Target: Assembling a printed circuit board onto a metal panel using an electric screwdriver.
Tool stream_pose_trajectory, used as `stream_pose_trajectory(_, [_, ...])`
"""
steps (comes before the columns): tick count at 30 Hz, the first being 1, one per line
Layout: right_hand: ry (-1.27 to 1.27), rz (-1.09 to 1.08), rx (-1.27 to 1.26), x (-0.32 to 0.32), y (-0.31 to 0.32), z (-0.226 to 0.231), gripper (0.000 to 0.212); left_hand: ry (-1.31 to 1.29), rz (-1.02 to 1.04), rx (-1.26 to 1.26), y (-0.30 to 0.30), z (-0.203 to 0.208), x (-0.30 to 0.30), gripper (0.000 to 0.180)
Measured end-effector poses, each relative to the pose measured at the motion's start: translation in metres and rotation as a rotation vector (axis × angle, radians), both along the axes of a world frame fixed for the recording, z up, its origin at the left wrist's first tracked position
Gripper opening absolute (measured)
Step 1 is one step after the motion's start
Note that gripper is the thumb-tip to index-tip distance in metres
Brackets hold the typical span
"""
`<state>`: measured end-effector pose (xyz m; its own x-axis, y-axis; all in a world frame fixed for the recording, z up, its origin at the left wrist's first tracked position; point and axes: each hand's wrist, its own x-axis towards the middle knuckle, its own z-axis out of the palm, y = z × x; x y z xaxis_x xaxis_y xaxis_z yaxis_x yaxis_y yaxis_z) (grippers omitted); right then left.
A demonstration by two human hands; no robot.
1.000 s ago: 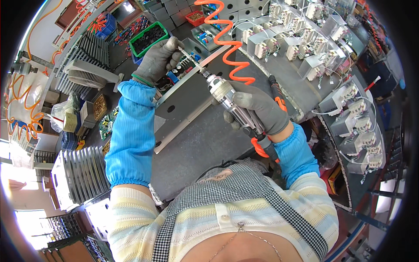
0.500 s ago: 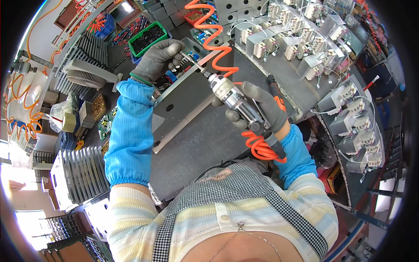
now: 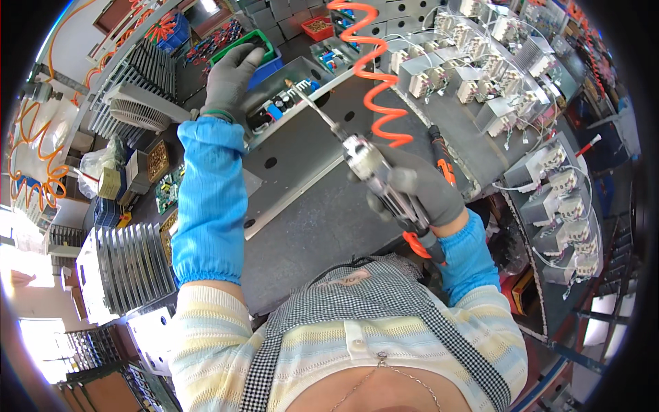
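Note:
My right hand (image 3: 429, 185), in a grey glove, is closed around a silver pneumatic screwdriver (image 3: 374, 165). Its long bit (image 3: 317, 110) points up and left to the circuit board (image 3: 278, 110), which carries blue and white components inside a grey metal enclosure (image 3: 302, 154). Whether the bit's tip touches a part is too small to tell. Beyond the enclosure's left end, my gloved left hand (image 3: 232, 77) reaches over the near edge of a green bin (image 3: 273, 53); its fingers are stretched out, and nothing shows in them. Blue sleeves cover both forearms.
An orange coiled air hose (image 3: 377, 86) hangs beside the screwdriver. Several wired metal assemblies (image 3: 491, 89) stand at the right. A second, orange-and-black driver (image 3: 443, 154) lies near them. At the left are a white fan-like part (image 3: 141, 113) and finned panels (image 3: 130, 271).
My left hand has moved from the screwdriver's tip up and left to the green bin. The screwdriver has shifted slightly right and down in my right hand. My view has turned a little.

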<state>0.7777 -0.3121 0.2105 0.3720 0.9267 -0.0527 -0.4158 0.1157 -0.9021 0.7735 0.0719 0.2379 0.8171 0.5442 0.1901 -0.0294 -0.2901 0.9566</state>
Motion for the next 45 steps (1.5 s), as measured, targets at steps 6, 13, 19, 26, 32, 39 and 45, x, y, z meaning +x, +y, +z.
stream_pose_trajectory(6, [0.018, 0.157, -0.179, -0.027, 0.007, -0.005, 0.072, 0.592, -0.201, -0.310, 0.077, -0.041, -0.020, 0.051])
stream_pose_trajectory(13, [0.011, 0.259, -0.203, -0.040, 0.051, -0.030, 0.064, 0.568, -0.175, -0.288, 0.103, -0.053, -0.018, 0.043])
stream_pose_trajectory(19, [0.000, 0.183, -0.170, -0.046, 0.062, -0.037, 0.068, 0.637, -0.065, 0.170, 0.100, -0.059, -0.013, 0.042])
stream_pose_trajectory(26, [-0.138, 0.219, -0.259, -0.041, 0.053, -0.030, 0.073, 0.597, -0.089, 0.146, 0.081, -0.059, -0.010, 0.039])
stream_pose_trajectory(32, [-0.142, 0.246, -0.255, -0.040, 0.049, -0.037, 0.071, 0.594, -0.108, 0.321, 0.086, -0.055, -0.022, 0.037])
stream_pose_trajectory(39, [-0.086, 0.245, -0.230, -0.029, 0.043, -0.056, 0.070, 0.580, -0.154, 0.362, 0.065, -0.045, -0.026, 0.042])
stream_pose_trajectory(45, [-0.064, 0.247, -0.236, -0.034, 0.045, -0.028, 0.050, 0.493, -0.242, 0.503, 0.091, -0.056, -0.025, 0.047])
